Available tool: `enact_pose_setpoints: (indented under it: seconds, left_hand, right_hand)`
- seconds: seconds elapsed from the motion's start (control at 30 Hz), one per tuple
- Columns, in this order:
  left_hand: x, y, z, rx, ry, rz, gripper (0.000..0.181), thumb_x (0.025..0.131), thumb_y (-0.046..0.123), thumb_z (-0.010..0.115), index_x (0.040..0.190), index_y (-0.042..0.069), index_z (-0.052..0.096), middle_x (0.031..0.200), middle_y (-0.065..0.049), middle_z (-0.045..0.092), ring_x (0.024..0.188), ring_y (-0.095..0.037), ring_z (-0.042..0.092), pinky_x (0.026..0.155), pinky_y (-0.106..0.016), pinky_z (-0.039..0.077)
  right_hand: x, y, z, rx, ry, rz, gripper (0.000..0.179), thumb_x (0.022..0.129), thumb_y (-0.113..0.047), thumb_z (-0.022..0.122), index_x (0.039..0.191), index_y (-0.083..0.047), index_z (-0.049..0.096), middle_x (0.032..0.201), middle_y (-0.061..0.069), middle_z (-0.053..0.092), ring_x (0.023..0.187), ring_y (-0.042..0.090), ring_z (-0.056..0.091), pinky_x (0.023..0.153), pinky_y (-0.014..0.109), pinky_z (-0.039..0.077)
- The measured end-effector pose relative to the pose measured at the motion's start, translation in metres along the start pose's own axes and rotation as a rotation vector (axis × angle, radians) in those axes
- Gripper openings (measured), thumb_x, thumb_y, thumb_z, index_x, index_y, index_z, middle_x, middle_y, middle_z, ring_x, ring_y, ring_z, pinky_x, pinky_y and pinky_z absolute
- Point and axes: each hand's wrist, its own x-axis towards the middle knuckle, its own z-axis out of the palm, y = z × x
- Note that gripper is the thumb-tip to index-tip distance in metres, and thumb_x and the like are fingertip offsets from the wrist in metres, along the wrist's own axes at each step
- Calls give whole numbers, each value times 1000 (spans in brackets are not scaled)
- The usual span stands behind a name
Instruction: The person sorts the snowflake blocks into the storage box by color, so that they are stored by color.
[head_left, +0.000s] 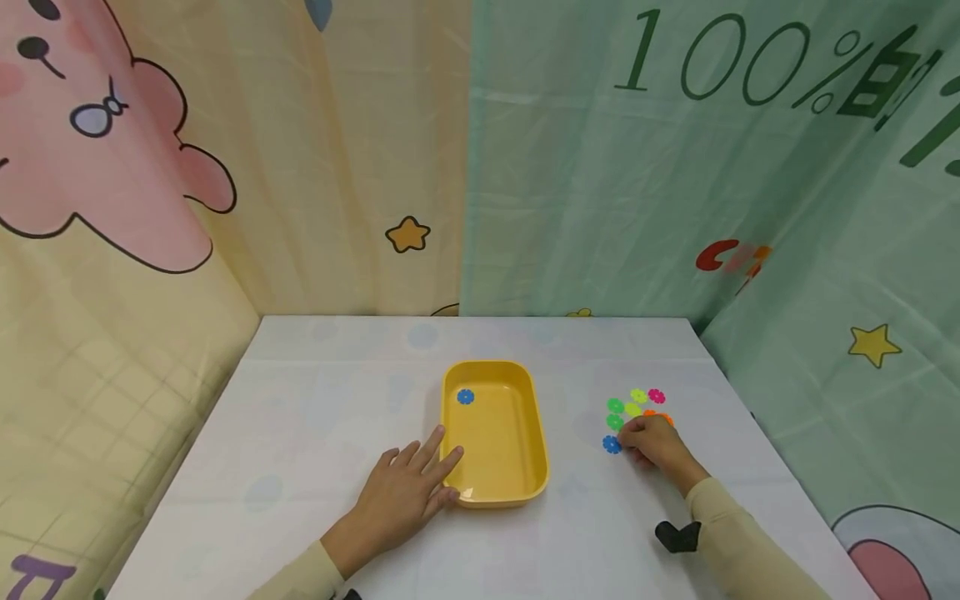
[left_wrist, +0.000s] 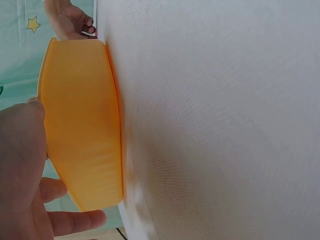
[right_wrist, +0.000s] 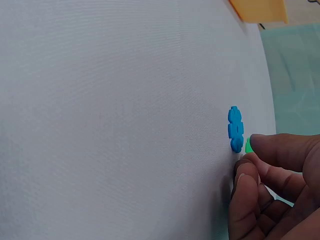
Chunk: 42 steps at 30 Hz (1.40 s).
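Observation:
A yellow tray (head_left: 542,450) stands on the white table, with one blue flower-shaped plastic disc (head_left: 466,397) lying in its far left part. My left hand (head_left: 401,500) rests at the tray's left rim, fingers spread and fairly straight; the left wrist view shows the tray's outer side wall (left_wrist: 82,120) beside them. On the right, my right hand (head_left: 660,446) is lowered to the table by another blue flower-shaped disc (head_left: 611,444). In the right wrist view its thumb and forefinger (right_wrist: 277,150) lie bent just beside that disc, a small gap between their tips.
Beyond the right hand lie several flower-shaped discs: green (head_left: 615,406), yellow (head_left: 638,395), pink (head_left: 656,396) and orange (head_left: 667,419), some partly covered by the hand. Printed curtains (head_left: 585,208) hang around the table (head_left: 337,383) at the back and sides.

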Motion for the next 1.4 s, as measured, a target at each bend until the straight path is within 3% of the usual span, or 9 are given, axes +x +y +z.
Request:
enact_pose_setpoints:
  seconds: [0.23,0.63,0.87,1.03,1.4]
  left_hand:
    - [0,0,-2,-10,-27,-2,58,104,59,43,153,28,49,161,-13,40,117,-35,64,89,-54,51]
    - [0,-2,0,-8,-13,3,58,104,59,43,152,28,50,162,-12,39,106,-28,68,79,-45,52]
    - [1,-1,1,-9,-11,0,58,104,58,44,153,29,49,162,-12,39,103,-27,69,75,-42,52]
    - [1,-1,1,-4,15,9,57,104,58,44,151,28,52,160,-13,41,100,-27,69,71,-41,52]
    - [1,-1,0,-16,11,8,56,104,57,46,150,28,53,160,-13,41,98,-27,70,70,-41,52]
  right_hand:
    - [-2,0,4,3,7,3,20,94,-15,68,101,3,66,72,6,58,64,18,55,59,29,51]
    - [-1,0,7,-24,11,-14,16,92,-17,71,90,-2,64,67,3,54,60,17,52,56,29,45]
    - [-1,-1,9,-115,21,-47,30,86,-27,82,91,-3,64,75,5,57,74,21,54,64,31,44]
    - [-1,-3,11,-162,19,-58,33,84,-24,84,97,-1,63,85,8,61,83,24,56,70,32,46]
    - [0,-5,12,-144,9,-39,29,85,-17,83,93,-2,60,85,8,57,82,24,54,68,31,44]
